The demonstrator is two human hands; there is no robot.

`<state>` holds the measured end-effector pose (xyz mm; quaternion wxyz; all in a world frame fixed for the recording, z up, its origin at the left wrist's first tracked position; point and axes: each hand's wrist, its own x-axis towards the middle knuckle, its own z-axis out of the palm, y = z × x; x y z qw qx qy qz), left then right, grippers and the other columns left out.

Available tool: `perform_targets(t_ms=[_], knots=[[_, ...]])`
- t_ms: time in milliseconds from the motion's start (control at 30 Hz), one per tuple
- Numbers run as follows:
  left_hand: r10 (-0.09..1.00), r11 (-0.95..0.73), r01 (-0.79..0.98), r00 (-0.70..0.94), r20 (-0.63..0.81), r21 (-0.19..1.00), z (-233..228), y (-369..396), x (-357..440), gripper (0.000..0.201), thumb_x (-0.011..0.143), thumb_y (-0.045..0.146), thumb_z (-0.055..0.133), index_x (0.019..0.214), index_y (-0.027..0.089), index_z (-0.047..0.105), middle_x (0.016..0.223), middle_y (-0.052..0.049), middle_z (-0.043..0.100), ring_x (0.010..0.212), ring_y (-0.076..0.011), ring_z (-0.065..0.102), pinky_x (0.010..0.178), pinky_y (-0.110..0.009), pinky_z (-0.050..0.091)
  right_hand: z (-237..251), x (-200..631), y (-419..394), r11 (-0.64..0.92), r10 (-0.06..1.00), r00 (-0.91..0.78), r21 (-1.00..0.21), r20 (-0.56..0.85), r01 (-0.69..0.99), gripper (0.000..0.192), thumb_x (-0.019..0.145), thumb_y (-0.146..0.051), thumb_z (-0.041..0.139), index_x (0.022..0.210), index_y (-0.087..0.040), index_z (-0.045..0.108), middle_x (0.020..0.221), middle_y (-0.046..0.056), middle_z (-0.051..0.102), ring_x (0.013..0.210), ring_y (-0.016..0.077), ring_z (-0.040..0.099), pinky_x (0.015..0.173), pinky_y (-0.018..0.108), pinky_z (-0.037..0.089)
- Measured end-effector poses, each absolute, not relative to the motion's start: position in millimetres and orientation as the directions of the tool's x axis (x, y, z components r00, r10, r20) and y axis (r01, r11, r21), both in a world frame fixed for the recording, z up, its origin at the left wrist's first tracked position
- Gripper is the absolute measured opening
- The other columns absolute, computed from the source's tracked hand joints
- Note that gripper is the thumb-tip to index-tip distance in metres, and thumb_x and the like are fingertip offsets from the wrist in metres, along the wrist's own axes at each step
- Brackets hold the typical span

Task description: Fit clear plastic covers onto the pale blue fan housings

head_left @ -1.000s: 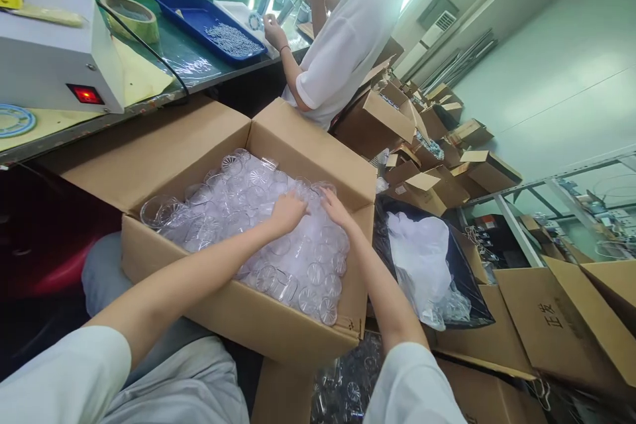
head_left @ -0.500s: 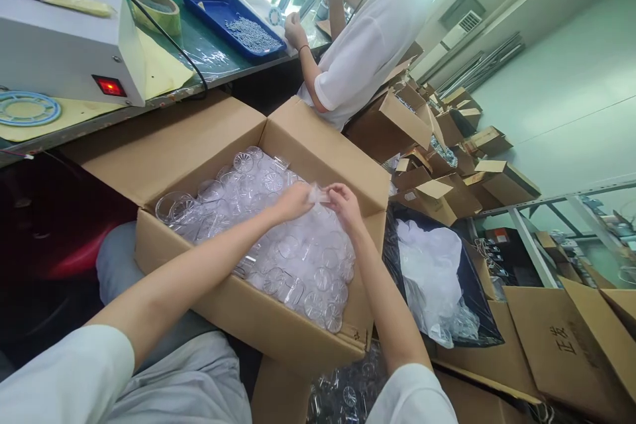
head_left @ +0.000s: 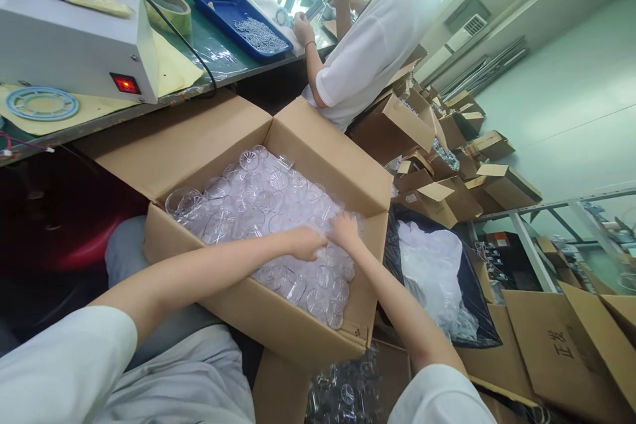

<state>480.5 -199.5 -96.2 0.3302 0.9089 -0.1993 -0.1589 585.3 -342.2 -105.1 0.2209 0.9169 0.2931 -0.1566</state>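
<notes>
Both hands have been lowered from a raised pinch above the load back onto the clear plastic bag (head_left: 278,225) that fills the open cardboard box (head_left: 278,318). Half a second earlier a fold of film was held up between the fingertips near the far wall of the box; now the left hand (head_left: 305,243) and the right hand (head_left: 344,230) are set side by side, almost touching, nearer the middle of the box, with fingers curled into the film. Film appears to be gathered under both hands, though the transparent material makes the actual grip hard to confirm.

The bag and the clear wheel-shaped parts (head_left: 322,275) inside it remain in the box, which rests on the person's lap beside the green surface (head_left: 218,53). The shift indicates that work on the film is being continued at a new spot and that nothing has been lifted out.

On the surface a grey unit (head_left: 74,40), a tape roll (head_left: 166,6) and a blue tray (head_left: 238,13) are placed. A co-worker's hand (head_left: 302,28) is seen beyond the tray.
</notes>
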Motion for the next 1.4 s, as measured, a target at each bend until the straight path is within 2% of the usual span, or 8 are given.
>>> perform_targets(t_ms=[167,367,567,733,900,1133,1233,1400], knots=[[-0.588,-0.682,-0.274,0.757,-0.286,0.678,-114,-218,463,0.024,0.084,0.030,0.065,0.099,0.012,0.065,0.098,-0.007,0.068,0.094,-0.0189,0.064,0.087,-0.041,0.052,-108,590,-337,-0.666,0.489,0.745,0.357,-0.455,0.655,0.027,0.092,-0.032,0.058,0.113,-0.015,0.059,0.119,0.009,0.058,0.107,0.0229,0.058,0.090,0.045,0.049],[-0.484,-0.734,-0.167,0.809,-0.334,0.658,-123,-231,457,0.029,0.090,0.029,0.056,0.117,0.016,0.058,0.118,-0.009,0.060,0.105,-0.0211,0.060,0.091,-0.043,0.050,-112,589,-335,-0.648,0.522,0.726,0.346,-0.447,0.679,0.034,0.093,-0.032,0.057,0.122,-0.016,0.054,0.119,0.009,0.058,0.105,0.0232,0.059,0.089,0.046,0.050],[-0.364,-0.769,-0.074,0.867,-0.340,0.635,-130,-255,474,0.041,0.090,0.028,0.056,0.129,0.016,0.048,0.129,-0.012,0.052,0.110,-0.0242,0.057,0.091,-0.046,0.051,-118,595,-330,-0.714,0.502,0.750,0.283,-0.431,0.641,0.028,0.092,-0.032,0.058,0.113,-0.014,0.058,0.114,0.008,0.060,0.100,0.0213,0.061,0.087,0.043,0.052],[-0.346,-0.762,-0.056,0.877,-0.333,0.645,-135,-259,485,0.033,0.091,0.030,0.055,0.119,0.014,0.055,0.118,-0.010,0.058,0.104,-0.0214,0.059,0.088,-0.043,0.051,-110,596,-341,-0.784,0.534,0.773,0.141,-0.343,0.605,0.026,0.092,-0.032,0.057,0.112,-0.015,0.059,0.113,0.008,0.061,0.099,0.0207,0.060,0.087,0.042,0.051],[-0.313,-0.744,-0.023,0.895,-0.318,0.668,-136,-253,488,0.028,0.091,0.031,0.054,0.114,0.014,0.058,0.116,-0.009,0.060,0.102,-0.0203,0.060,0.088,-0.041,0.052,-87,602,-364,-0.864,0.504,0.852,-0.078,-0.138,0.498,0.026,0.093,-0.030,0.055,0.115,-0.015,0.056,0.102,0.005,0.063,0.088,0.0181,0.063,0.080,0.039,0.052],[-0.236,-0.673,0.025,0.940,-0.247,0.740,-126,-248,483,0.026,0.091,0.030,0.054,0.111,0.015,0.059,0.114,-0.009,0.061,0.100,-0.0190,0.060,0.087,-0.040,0.052,-57,613,-375,-0.787,0.446,0.888,-0.425,0.110,0.448,0.014,0.085,-0.021,0.049,0.087,-0.016,0.062,0.087,0.005,0.067,0.084,0.0188,0.062,0.078,0.034,0.048],[-0.121,-0.623,0.059,0.978,-0.170,0.780,-115,-240,487,0.026,0.090,0.030,0.056,0.113,0.016,0.059,0.118,-0.009,0.059,0.104,-0.0206,0.059,0.089,-0.040,0.051,-52,611,-376,-0.731,0.429,0.893,-0.527,0.137,0.433,0.014,0.080,-0.026,0.050,0.080,-0.018,0.061,0.079,0.005,0.067,0.072,0.0189,0.061,0.070,0.033,0.049],[0.181,-0.481,0.175,0.979,-0.098,0.859,-96,-209,515,0.029,0.092,0.032,0.052,0.115,0.014,0.057,0.116,-0.010,0.059,0.101,-0.0197,0.059,0.087,-0.041,0.051,-46,609,-380,-0.656,0.382,0.913,-0.653,0.144,0.377,0.016,0.078,-0.034,0.053,0.078,-0.018,0.057,0.067,0.000,0.060,0.057,0.0143,0.054,0.059,0.030,0.046]])
